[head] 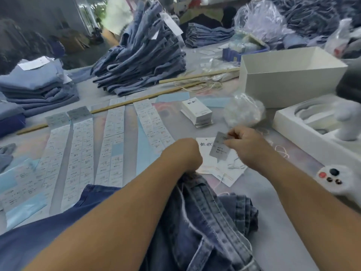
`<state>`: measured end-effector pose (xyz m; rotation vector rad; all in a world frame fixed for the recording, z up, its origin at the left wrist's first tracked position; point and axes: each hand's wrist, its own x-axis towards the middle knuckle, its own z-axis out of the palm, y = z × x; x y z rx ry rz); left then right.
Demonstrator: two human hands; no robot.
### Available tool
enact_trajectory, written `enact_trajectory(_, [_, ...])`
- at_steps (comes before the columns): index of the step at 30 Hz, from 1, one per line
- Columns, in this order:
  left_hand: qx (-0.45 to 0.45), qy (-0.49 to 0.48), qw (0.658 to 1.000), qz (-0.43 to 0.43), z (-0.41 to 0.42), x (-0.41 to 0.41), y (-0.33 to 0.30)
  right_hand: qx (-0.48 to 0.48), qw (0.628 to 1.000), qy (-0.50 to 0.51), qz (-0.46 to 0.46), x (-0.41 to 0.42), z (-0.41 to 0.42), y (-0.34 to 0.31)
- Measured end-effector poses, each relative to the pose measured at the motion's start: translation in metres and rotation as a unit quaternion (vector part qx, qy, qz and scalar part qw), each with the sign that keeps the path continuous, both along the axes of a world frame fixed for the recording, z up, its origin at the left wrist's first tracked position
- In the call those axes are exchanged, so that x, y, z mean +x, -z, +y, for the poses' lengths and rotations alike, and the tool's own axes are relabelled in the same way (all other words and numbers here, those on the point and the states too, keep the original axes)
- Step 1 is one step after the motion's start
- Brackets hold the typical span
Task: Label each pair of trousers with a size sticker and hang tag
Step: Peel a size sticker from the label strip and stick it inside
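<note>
In white box [289, 83]: contents not visible.

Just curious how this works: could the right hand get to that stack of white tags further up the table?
Probably yes. The right hand pinches a sticker, and the stack of white tags lies just beyond it with only bare table between. It would likely need to put the sticker down first.

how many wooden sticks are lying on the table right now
3. One long stick crosses the sticker strips; a shorter stick lies beyond it; another stick runs toward the white box. Plastic clutter may hide more.
</note>
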<state>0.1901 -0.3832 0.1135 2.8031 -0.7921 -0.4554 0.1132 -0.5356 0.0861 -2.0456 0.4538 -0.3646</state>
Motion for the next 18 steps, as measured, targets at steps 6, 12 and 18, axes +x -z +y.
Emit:
enact_trajectory(6, [-0.004,-0.05,0.999,-0.007,-0.029,0.043,0.032,-0.067,0.995,-0.052,0.051,0.04,-0.005,0.024])
enact_trajectory(12, [-0.052,-0.075,0.996,0.02,-0.026,0.054,0.063,-0.058,0.993,-0.085,0.06,0.06,-0.003,0.062])
enact_trajectory(18, [-0.077,-0.101,0.992,0.027,-0.024,0.059,0.067,-0.054,0.996,-0.067,0.024,0.065,-0.008,0.068])
